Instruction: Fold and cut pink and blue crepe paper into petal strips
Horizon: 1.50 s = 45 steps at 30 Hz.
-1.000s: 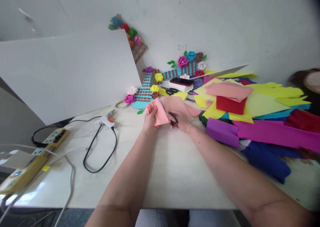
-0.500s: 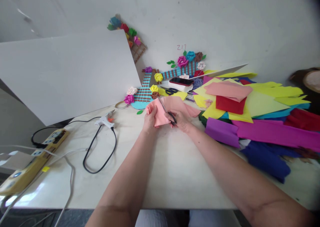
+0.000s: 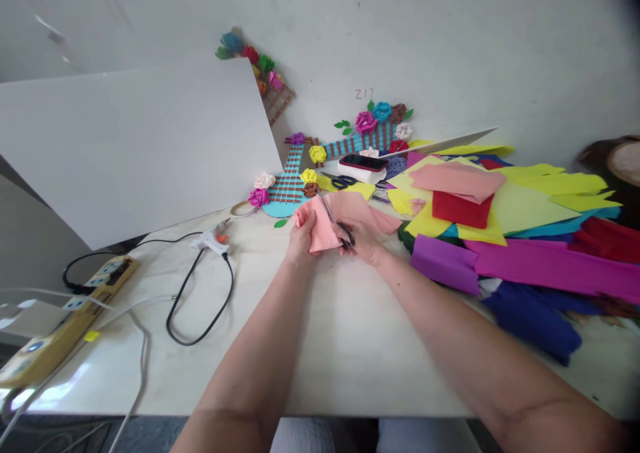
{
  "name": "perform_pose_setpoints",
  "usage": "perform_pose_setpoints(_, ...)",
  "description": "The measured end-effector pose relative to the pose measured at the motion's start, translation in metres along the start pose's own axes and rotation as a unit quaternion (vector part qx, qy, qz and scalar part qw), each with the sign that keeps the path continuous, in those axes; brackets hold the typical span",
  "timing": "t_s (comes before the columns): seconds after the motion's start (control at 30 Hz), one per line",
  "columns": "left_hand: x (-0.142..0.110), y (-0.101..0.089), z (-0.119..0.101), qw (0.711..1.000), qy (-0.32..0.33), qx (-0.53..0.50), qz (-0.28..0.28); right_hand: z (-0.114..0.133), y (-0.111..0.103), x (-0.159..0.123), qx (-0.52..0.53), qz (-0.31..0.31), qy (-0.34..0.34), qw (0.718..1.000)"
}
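My left hand [image 3: 301, 241] is closed on a piece of pink crepe paper [image 3: 323, 228] that is rolled at its left end. Dark-handled scissors [image 3: 345, 235] sit in my right hand [image 3: 361, 242], their blades lying along the right edge of the held paper. Behind them, a larger pink sheet [image 3: 353, 206] rests on the table. Just beyond my hands stands a blue guitar-shaped craft [image 3: 287, 186] with brown stripes and paper flowers in white, magenta, yellow and brown.
At left lie a white glue gun [image 3: 213, 241] with a looped black cord and a yellow power strip [image 3: 65, 323]. Coloured paper sheets [image 3: 530, 260] pile up at right. A phone [image 3: 363, 163] on a white box, second scissors [image 3: 343, 182] and a white board [image 3: 150, 153] are farther back.
The scissors' blades have closed slightly at the pink paper. Both hands and the paper have shifted a touch to the right.
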<state>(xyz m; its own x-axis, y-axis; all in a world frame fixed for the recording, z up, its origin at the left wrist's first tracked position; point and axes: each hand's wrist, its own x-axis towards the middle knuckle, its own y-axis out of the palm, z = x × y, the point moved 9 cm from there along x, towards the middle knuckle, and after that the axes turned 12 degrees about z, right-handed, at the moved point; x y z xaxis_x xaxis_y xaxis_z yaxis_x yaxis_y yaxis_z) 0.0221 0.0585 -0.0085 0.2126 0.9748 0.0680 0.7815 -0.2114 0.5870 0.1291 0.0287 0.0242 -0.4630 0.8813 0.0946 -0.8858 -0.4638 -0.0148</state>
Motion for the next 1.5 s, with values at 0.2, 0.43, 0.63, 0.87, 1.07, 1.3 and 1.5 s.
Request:
perform_pose_setpoints(0.2, 0.001, 0.006, -0.001, 1.000, 0.010, -0.005, 0.025, 0.001, -0.004, 0.000, -0.003, -0.011, 0.007, 1.000)
perform_pose_setpoints(0.43, 0.003, 0.004, -0.001, 0.999, 0.027, -0.008, 0.021, -0.005, -0.008, 0.005, -0.021, -0.013, 0.001, 1.000)
perform_pose_setpoints(0.63, 0.002, 0.001, 0.001, 1.000, 0.010, 0.014, 0.003, -0.007, -0.010, 0.006, -0.019, -0.016, -0.002, 1.000)
perform_pose_setpoints(0.87, 0.001, 0.000, -0.002, 0.999, 0.030, -0.009, -0.013, 0.000, -0.008, 0.003, -0.014, -0.025, 0.004, 1.000)
perform_pose_setpoints(1.07, 0.001, -0.001, -0.003, 0.999, 0.028, 0.001, -0.022, 0.008, -0.006, 0.000, 0.002, -0.030, -0.002, 1.000)
perform_pose_setpoints(1.3, 0.004, -0.005, -0.001, 0.999, 0.031, 0.003, -0.014, 0.004, -0.006, 0.003, 0.010, -0.025, -0.006, 1.000)
perform_pose_setpoints(1.5, 0.003, -0.006, -0.001, 0.999, 0.020, 0.005, -0.027, -0.003, -0.006, 0.009, 0.026, -0.012, -0.026, 0.999)
